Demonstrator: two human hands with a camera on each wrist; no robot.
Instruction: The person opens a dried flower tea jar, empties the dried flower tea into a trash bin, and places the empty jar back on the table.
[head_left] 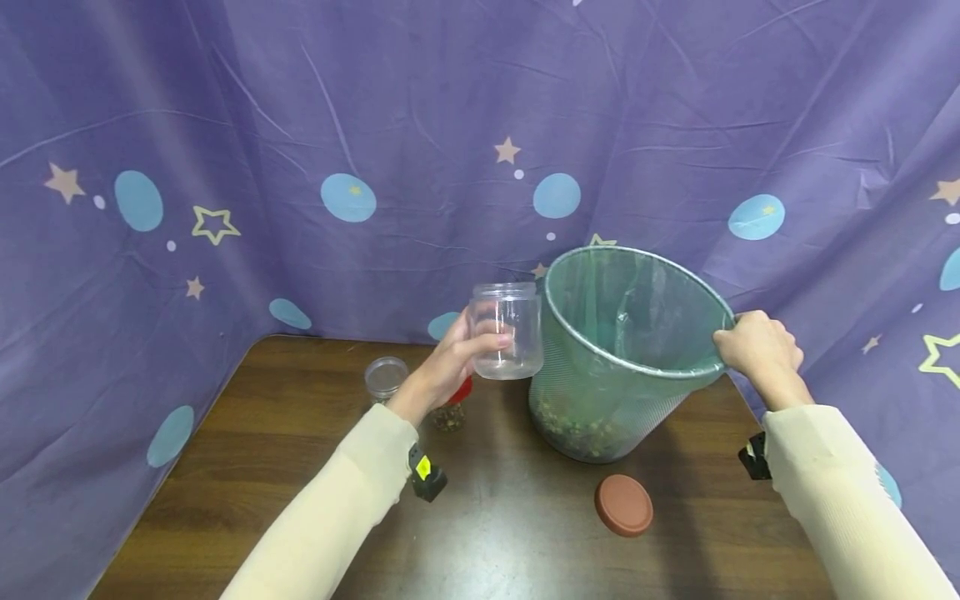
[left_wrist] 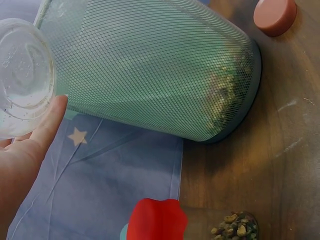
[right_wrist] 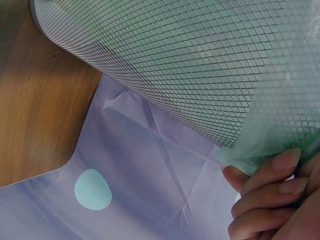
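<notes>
My left hand (head_left: 457, 354) grips a clear plastic jar (head_left: 517, 342) without a lid, held upright in the air just left of the bin. Only the jar's clear base (left_wrist: 25, 75) and part of the hand show in the left wrist view. A mesh waste bin (head_left: 600, 400) with a green plastic liner stands on the table, slightly tilted. Dried plant bits (left_wrist: 227, 95) lie at its bottom. My right hand (head_left: 761, 350) grips the bin's rim and liner at the right; its curled fingers (right_wrist: 270, 185) show in the right wrist view.
A reddish-brown round lid (head_left: 624, 505) lies on the wooden table (head_left: 495, 517) in front of the bin. Behind my left forearm stand another clear container (head_left: 386, 377) and a red-lidded jar (head_left: 450, 412) of dried bits. A purple curtain (head_left: 450, 125) hangs behind the table.
</notes>
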